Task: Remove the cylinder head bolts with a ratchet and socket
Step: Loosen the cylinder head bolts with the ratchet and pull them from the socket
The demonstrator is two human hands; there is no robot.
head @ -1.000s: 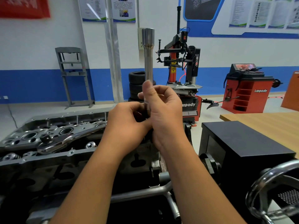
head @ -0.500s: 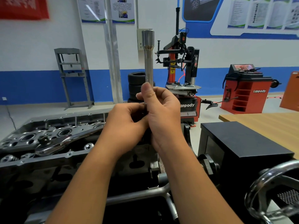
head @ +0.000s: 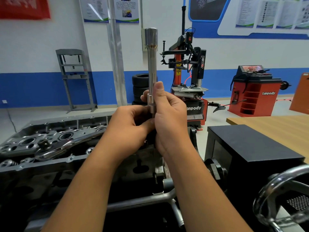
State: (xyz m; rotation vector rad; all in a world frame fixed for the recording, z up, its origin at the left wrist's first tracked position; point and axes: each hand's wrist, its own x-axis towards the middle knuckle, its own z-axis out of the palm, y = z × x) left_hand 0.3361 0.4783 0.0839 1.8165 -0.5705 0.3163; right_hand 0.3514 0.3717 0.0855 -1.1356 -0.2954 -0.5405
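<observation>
1. Hands up front, two of them, both wrapped round one long deep socket [head: 152, 67] held upright at chest height.
2. Right hand [head: 168, 118] curled on the lower shaft, thumb laid up along it, fingertips poking out behind.
3. Left hand [head: 130, 128] bunched up tight just below, fingers curled at the socket's bottom end, pressed against the right hand. Can't tell what exactly sits inside that grip, too hidden.
4. Socket's wide end pointing straight up, narrower collar just above the left hand's fingers.
5. One ratchet [head: 65, 146] lying flat on the cylinder head [head: 25, 143] down at left, well apart from both hands, drive end toward the left, handle running right toward the left wrist.
6. Cylinder head sitting on a dark engine stand [head: 133, 173], several round bores showing on top.
7. One black box [head: 250, 148] at right, one chrome handwheel [head: 284, 195] bottom right, one wooden tabletop [head: 275, 129] behind them.
8. Back wall stuff: one tyre changer [head: 189, 72], one stack of tyres [head: 139, 87], one red Lanpody wheel balancer [head: 255, 92], one grey shop press frame [head: 75, 79].
</observation>
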